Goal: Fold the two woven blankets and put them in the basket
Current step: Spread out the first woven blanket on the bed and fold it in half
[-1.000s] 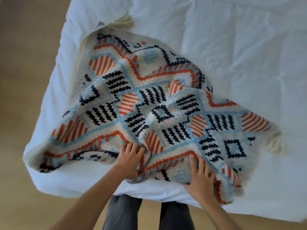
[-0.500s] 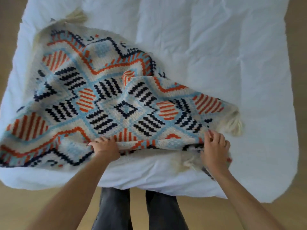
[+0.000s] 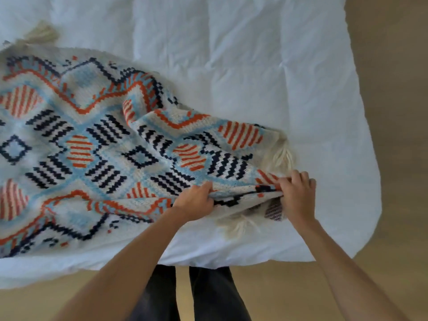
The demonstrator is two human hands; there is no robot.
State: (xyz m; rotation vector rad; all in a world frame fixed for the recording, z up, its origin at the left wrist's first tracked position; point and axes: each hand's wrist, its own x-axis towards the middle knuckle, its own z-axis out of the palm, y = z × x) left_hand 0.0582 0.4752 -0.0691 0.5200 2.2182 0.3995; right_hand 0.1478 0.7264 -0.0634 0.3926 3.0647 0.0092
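Left grip [image 3: 194, 200] and right grip [image 3: 298, 196] tight on woven blanket [image 3: 104, 140] edge, cream tassel [image 3: 283, 156] beside, white duvet [image 3: 254, 66] beneath.

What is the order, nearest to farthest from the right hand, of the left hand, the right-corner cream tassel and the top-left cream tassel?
1. Right-corner cream yarn tassel, just beyond the right hand.
2. Left hand, to its left.
3. Top-left cream yarn tassel, far corner.

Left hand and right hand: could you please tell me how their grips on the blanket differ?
The left hand grips the blanket partway along its near edge; the right hand grips its corner, beside a tassel. The reverse shows by the right hand, only patterned face by the left hand. Both curl round the same lifted edge.
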